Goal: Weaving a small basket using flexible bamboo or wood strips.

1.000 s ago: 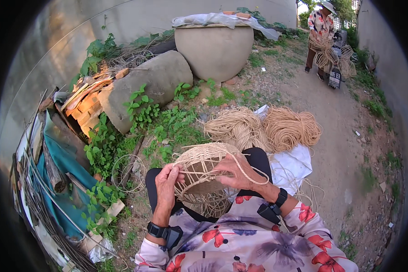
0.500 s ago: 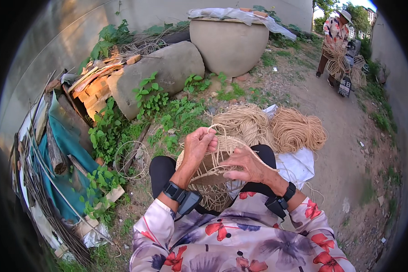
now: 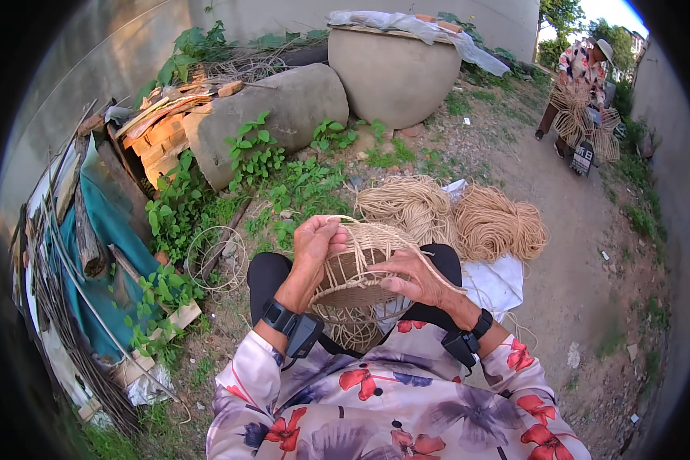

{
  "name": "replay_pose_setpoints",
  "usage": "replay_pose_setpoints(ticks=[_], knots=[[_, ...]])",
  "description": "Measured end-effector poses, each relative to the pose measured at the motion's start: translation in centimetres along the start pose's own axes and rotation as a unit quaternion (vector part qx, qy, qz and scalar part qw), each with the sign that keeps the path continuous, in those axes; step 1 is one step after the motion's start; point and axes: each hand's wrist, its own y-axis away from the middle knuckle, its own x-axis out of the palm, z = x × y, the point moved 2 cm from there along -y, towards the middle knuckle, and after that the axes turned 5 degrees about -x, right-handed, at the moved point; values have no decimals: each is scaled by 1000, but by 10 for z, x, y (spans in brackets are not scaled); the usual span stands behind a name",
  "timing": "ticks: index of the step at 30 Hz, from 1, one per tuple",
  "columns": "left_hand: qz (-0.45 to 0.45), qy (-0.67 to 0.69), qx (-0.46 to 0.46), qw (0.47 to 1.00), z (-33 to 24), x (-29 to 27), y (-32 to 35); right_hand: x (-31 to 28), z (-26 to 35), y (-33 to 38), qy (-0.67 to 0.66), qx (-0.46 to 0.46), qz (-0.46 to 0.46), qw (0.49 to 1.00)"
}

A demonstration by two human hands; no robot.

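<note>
Sitting between the person's dark-trousered knees [image 3: 443, 264], a partly woven cord basket [image 3: 379, 238] tilts its mouth toward the body, with dense weave on its far side and loose loops hanging beneath the near edge. The left hand [image 3: 313, 251] is at the upper left of the rim, thumb and fingertips pinched together on a pale strand of cord. The right hand [image 3: 415, 277] lies over the right part of the basket, its fingers reaching across the mouth; whether they grip anything I cannot tell. A length of cord [image 3: 445, 280] passes along the back of that hand toward the wrist.

The basket looks light and springy, I judge: firm where the weave is tight, floppy where the strands are spaced, so the woven rim seems the surest place to hold it. The cord appears dry and pliant, unlikely to slip from a pinch but apt to tangle.

Just beyond the knees lie two bundles of similar cord, a left bundle [image 3: 406, 205] and a right bundle [image 3: 500, 222], beside a white sheet [image 3: 498, 285].
</note>
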Motion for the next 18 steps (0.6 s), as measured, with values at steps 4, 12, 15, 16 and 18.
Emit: replay_pose_setpoints(ticks=[4,12,15,16,18], knots=[[35,-77,26,996,-8,12,12,-1,3,-7,40,0,41,998],[140,-431,200,869,-24,23,45,-7,13,-15,143,0,103,984],[135,-519,272,799,-28,12,59,7,10,-23,106,3,110,988],[129,-551,309,764,-31,14,62,11,2,-22,122,26,128,984],[154,-554,303,760,-28,14,62,14,-2,-23,116,42,149,981]])
